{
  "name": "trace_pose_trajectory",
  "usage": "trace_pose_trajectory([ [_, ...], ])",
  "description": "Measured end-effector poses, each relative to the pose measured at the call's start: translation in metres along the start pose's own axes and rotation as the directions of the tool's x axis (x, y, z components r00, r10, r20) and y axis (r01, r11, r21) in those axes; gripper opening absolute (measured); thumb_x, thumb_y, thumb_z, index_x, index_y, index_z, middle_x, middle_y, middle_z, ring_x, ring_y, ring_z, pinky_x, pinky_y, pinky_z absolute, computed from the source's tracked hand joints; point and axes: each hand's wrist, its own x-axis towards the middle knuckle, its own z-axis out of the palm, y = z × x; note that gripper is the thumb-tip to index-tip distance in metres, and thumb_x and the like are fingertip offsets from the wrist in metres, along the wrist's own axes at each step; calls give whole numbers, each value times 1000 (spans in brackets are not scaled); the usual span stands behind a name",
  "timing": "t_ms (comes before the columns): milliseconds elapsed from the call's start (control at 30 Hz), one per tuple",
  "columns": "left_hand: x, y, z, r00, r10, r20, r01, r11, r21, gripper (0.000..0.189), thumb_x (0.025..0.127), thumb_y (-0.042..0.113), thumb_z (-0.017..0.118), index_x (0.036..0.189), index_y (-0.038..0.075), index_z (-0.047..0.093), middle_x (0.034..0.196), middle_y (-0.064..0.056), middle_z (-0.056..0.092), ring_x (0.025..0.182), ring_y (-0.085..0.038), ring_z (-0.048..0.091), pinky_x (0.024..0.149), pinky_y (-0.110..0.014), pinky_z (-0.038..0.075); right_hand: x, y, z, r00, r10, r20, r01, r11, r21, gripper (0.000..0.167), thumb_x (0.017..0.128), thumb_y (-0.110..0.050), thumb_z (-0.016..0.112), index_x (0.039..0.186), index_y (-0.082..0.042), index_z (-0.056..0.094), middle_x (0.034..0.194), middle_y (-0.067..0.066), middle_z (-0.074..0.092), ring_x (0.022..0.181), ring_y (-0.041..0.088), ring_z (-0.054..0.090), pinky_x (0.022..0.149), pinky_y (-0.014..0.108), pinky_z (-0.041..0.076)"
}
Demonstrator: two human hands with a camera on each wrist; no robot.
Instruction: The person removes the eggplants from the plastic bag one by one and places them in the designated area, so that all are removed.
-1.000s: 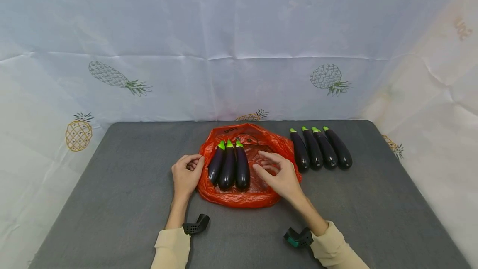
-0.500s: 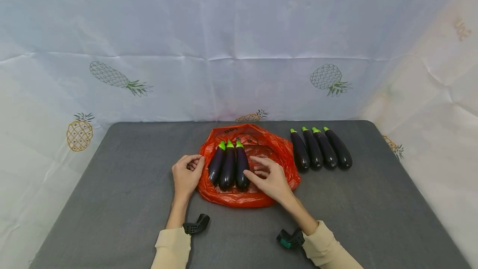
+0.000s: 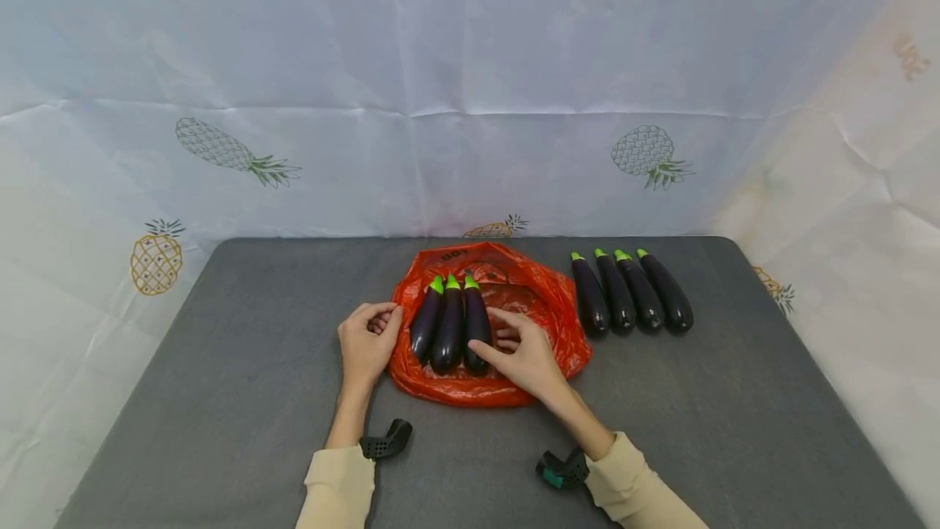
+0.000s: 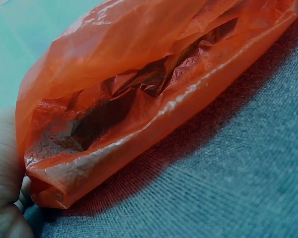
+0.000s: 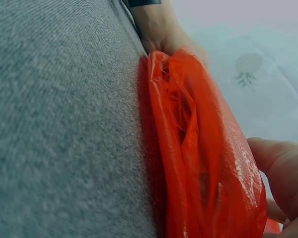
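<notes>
A red plastic bag [image 3: 514,394] lies on the table with its mouth spread and its rim turned back. Inside, on its left half, are three eggplants side by side: a left one [image 3: 424,325], a middle one [image 3: 449,333] and a right one [image 3: 477,317], green stems pointing away. My left hand [image 3: 367,341] pinches the bag's left rim; the left wrist view shows the red plastic [image 4: 114,158] at its thumb. My right hand [image 3: 529,353] reaches over the bag's right side, thumb across the lower part of the right eggplant and forefinger extended along its right side.
Several more eggplants [image 3: 618,291] lie in a slanted row on the grey table [image 3: 242,398], just right of the bag. Behind the table hangs a white cloth [image 3: 441,170] printed with pineapples. Each wrist wears a black camera mount.
My right hand has moved left across the bag, from its right half to the right eggplant. My left hand stays at the rim, and the eggplants keep their places.
</notes>
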Motion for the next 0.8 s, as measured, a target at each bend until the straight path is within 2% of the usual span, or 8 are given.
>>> trace_pose_trajectory([
  [300, 0, 1, 0, 1000, 0, -1, 0, 1000, 15, 4, 85, 2, 80, 83, 1, 78, 69, -12, 67, 61, -2, 53, 58, -8, 43, 0, 2, 4, 1000, 11, 6, -11, 1000, 0, 66, 84, -26, 85, 143, -9, 59, 122, 14, 70, 102, 27, 73, 89, 39, 61],
  [800, 0, 0, 0, 1000, 5, -4, -5, 1000, 9, 4, 85, 2, 80, 82, 0, 78, 69, -13, 67, 61, -2, 53, 57, -8, 43, 0, 1, 3, 997, 72, 35, -74, 995, 68, 61, 86, -18, 83, 142, -10, 60, 127, 14, 69, 102, 27, 71, 84, 33, 61],
])
